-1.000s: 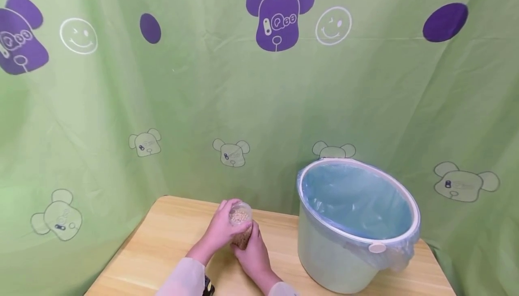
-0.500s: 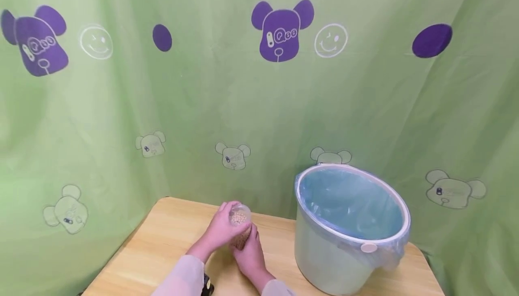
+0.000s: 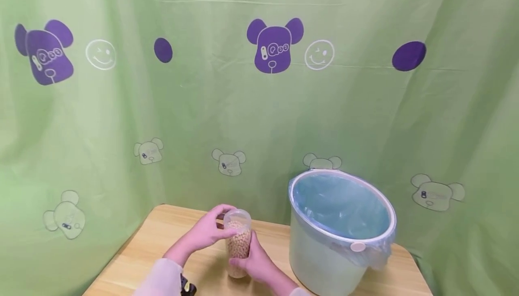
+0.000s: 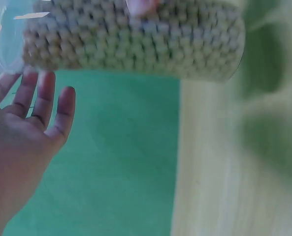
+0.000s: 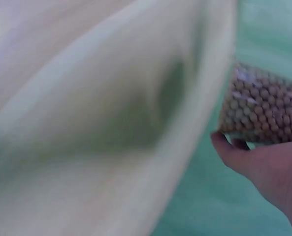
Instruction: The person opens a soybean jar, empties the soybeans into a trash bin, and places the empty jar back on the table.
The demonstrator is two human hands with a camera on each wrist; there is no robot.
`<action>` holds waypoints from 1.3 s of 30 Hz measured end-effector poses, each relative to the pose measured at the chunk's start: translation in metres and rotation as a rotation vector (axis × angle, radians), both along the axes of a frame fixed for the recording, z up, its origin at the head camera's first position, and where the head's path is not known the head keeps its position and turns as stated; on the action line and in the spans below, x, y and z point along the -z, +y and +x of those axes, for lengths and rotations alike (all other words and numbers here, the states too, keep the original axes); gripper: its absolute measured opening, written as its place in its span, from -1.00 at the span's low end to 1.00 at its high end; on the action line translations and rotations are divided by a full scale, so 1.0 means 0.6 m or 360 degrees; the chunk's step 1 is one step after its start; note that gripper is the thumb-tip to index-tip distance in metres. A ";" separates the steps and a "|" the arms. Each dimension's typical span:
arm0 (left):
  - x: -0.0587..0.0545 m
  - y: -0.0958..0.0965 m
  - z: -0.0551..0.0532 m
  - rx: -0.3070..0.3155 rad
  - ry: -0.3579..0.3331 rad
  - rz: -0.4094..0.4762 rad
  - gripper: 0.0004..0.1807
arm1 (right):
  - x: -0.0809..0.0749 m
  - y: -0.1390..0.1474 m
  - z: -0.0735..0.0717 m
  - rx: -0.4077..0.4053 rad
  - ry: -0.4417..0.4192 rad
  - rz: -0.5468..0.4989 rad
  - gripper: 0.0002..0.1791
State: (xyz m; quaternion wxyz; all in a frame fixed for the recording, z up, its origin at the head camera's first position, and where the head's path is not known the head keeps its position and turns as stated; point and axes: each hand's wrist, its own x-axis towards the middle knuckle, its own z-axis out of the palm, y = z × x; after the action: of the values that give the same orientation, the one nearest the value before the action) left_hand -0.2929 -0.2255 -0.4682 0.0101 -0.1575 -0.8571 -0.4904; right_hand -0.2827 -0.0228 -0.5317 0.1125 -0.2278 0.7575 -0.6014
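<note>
The right hand (image 3: 257,262) grips a clear jar (image 3: 240,245) low down, thumb and fingers wrapped round it. Small tan balls fill it to below the rim. The left hand (image 3: 204,232) lies round its upper part, fingers loosely spread. The jar is over the table (image 3: 160,233), apart from a bucket (image 3: 318,257) lined with a bag (image 3: 344,210).

A person's right-hand grip (image 5: 269,169) holds a clear, shiny container (image 5: 261,105) packed with round beige pellets (image 5: 254,118) against a green backdrop (image 5: 212,196); a blurred cream shape (image 5: 101,98) fills the left.

pass: tabletop (image 3: 162,237) left of jar (image 3: 239,244) | obstacle: bucket (image 3: 318,251) right (liner (image 3: 377,256) overhanging)
</note>
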 end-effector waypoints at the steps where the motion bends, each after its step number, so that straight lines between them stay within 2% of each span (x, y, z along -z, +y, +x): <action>1: -0.010 -0.003 0.005 0.0030 -0.0007 0.0031 -0.28 | -0.013 0.005 0.006 -0.0040 -0.0030 -0.0019 0.05; 4: -0.037 -0.007 0.021 0.0136 0.0006 0.0105 -0.30 | -0.046 0.021 0.022 -0.0169 -0.0070 -0.0028 0.09; 8: -0.069 -0.003 0.044 0.0382 0.0072 0.0200 -0.22 | -0.081 0.043 0.049 -0.0385 -0.0110 -0.0033 0.08; 12: -0.100 0.007 0.072 0.0638 0.0171 0.0274 -0.14 | -0.106 0.062 0.080 -0.0631 -0.0124 -0.0086 -0.01; 17: -0.134 0.021 0.105 0.0832 0.0315 0.0288 -0.10 | -0.134 0.083 0.110 -0.0810 -0.0092 -0.0094 -0.09; 20: -0.150 0.028 0.117 0.0931 0.0358 0.0315 -0.08 | -0.148 0.093 0.124 -0.0858 -0.0116 -0.0087 -0.11; 22: -0.157 0.034 0.122 0.1011 0.0356 0.0347 -0.08 | -0.155 0.100 0.132 -0.0903 -0.0189 -0.0111 -0.15; 27: -0.166 0.055 0.136 0.1274 0.0308 0.0454 -0.11 | -0.160 0.119 0.147 -0.1075 -0.0328 -0.0199 -0.26; 32: -0.173 0.081 0.155 0.1441 0.0386 0.0351 -0.15 | -0.157 0.140 0.159 -0.1255 -0.0347 -0.0187 -0.46; 36: -0.188 0.106 0.171 0.1485 0.0524 0.0159 -0.19 | -0.158 0.154 0.165 -0.1366 -0.0424 -0.0208 -0.55; 38: -0.197 0.118 0.178 0.1494 0.0549 0.0099 -0.21 | -0.158 0.160 0.163 -0.1444 -0.0389 -0.0248 -0.54; 39: -0.200 0.124 0.181 0.1505 0.0578 0.0063 -0.22 | -0.160 0.164 0.161 -0.1510 -0.0319 -0.0260 -0.54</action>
State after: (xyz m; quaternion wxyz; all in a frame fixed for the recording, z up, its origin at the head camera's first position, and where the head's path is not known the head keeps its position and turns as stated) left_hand -0.1842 -0.1511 -0.3479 -0.0612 -0.6109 -0.6669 -0.4222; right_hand -0.1858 0.0755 -0.4357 0.4282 -0.4968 0.5060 -0.5602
